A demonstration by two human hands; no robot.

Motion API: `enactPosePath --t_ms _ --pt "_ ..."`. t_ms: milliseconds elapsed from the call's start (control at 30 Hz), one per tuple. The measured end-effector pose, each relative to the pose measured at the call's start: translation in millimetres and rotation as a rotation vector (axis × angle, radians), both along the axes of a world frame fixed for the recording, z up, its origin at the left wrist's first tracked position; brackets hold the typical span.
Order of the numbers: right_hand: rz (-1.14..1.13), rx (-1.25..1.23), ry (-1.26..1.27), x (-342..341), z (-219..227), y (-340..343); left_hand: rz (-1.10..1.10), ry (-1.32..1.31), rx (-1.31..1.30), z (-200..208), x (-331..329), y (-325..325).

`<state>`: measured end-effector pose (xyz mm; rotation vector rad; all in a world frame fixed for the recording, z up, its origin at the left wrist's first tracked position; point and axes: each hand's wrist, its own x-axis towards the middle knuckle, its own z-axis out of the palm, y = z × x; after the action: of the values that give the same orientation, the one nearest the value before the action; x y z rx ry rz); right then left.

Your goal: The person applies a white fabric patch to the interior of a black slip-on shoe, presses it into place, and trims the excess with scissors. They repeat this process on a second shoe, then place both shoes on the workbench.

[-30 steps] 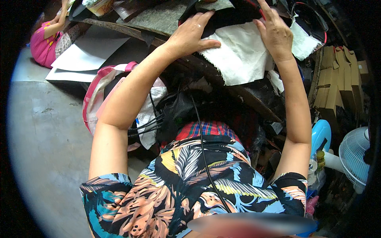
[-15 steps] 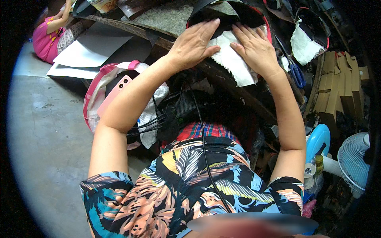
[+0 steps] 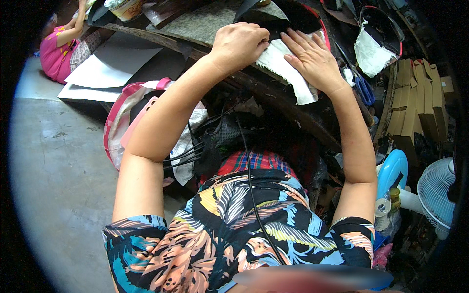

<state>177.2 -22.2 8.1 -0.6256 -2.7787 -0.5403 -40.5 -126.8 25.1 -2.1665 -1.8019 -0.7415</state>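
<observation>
A black curved piece with a red edge (image 3: 320,20) lies at the front of the worktable, and a white cloth with a frayed edge (image 3: 288,68) rests over it, hanging past the table's near side. My right hand (image 3: 315,61) is spread flat on the cloth's right part, pressing it against the black piece. My left hand (image 3: 242,44) is closed at the cloth's upper left corner, fingers curled under. Whatever is between those fingers is hidden.
Another black piece with white cloth (image 3: 373,46) lies at the right, near blue-handled scissors (image 3: 364,90). Folded cardboard (image 3: 415,97) and a fan (image 3: 437,190) stand farther right. A pink-trimmed bag (image 3: 115,124) hangs below my left arm. A person in pink (image 3: 56,56) sits at far left.
My left hand went from lying flat with fingers stretched to curled closed at the cloth's corner. My right hand stays flat on the cloth, shifted slightly.
</observation>
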Motion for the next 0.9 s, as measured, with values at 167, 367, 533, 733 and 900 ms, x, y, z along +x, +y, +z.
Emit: enactPosePath --t_ms 167,367,533,733,900 --pt "-0.016 0.012 0.041 -0.7 -2.5 -2.0 0.108 0.006 -0.110 10.0 6.7 6.8" --pt "-0.039 -0.010 0.067 -2.0 -0.6 -4.8 0.159 0.121 -0.129 11.0 11.9 16.4" --pt "0.046 0.009 0.201 -2.7 4.9 -8.0 0.132 0.137 -0.051 3.2 8.0 19.8" --pt "0.382 -0.081 0.415 0.2 17.6 -23.5 0.083 -0.009 -0.147 7.5 -3.1 13.6" --pt "0.415 -0.142 0.395 -5.8 19.0 -33.0 0.057 0.037 -0.124 7.4 3.5 8.7"
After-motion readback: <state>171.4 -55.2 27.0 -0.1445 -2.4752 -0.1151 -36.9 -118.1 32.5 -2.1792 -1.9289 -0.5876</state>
